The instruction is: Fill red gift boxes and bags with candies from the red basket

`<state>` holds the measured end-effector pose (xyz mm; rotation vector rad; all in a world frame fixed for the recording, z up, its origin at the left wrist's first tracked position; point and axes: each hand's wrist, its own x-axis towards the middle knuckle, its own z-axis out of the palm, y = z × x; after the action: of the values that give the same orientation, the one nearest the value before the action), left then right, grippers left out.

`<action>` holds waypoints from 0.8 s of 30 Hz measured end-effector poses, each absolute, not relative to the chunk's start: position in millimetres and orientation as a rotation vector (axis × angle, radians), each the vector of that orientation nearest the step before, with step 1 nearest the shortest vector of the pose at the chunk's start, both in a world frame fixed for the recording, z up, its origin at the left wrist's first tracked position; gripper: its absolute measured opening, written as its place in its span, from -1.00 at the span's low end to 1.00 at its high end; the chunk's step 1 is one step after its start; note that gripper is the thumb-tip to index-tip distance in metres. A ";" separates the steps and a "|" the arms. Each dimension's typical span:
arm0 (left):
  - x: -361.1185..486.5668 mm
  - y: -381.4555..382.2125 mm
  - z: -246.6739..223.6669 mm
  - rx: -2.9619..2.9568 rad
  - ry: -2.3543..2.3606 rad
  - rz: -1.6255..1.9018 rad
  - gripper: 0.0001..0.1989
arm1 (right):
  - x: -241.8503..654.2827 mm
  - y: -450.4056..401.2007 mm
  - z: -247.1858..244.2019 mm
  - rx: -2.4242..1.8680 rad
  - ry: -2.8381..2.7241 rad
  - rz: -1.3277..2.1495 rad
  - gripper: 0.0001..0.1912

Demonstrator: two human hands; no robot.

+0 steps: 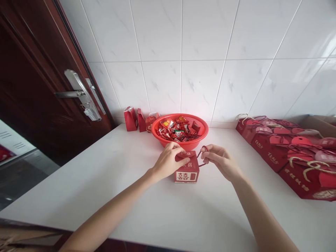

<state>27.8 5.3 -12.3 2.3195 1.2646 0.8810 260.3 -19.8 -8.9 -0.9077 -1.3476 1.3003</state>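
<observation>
A small red gift box [186, 176] with a cream panel and dark characters sits upright on the white table. My left hand [172, 159] is closed over its top, thumb on the near side of the lid and fingers behind. From the box's right side runs a dark red cord [201, 165], and my right hand [217, 158] pinches its upper part between thumb and fingers. Just behind the box stands a red plastic colander [203, 124] holding many wrapped candies [180, 129].
Several finished-looking red boxes with cord handles [278, 143] stand in rows on the right, a brown carton [321, 122] behind them. Small red packets [130, 119] stand against the tiled wall [199, 87]. A dark wooden door [34, 70] is at left; the table's front edge [126, 240] is below.
</observation>
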 end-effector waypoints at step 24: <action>-23.7 16.8 -5.0 1.630 1.147 0.542 -0.49 | 230.2 -21.6 -23.4 -1.071 -1.500 1.208 -0.71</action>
<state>-23.7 16.8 -5.0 1.6296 1.1467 0.5415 230.2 -21.6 -23.4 -1.0714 -1.4997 1.2077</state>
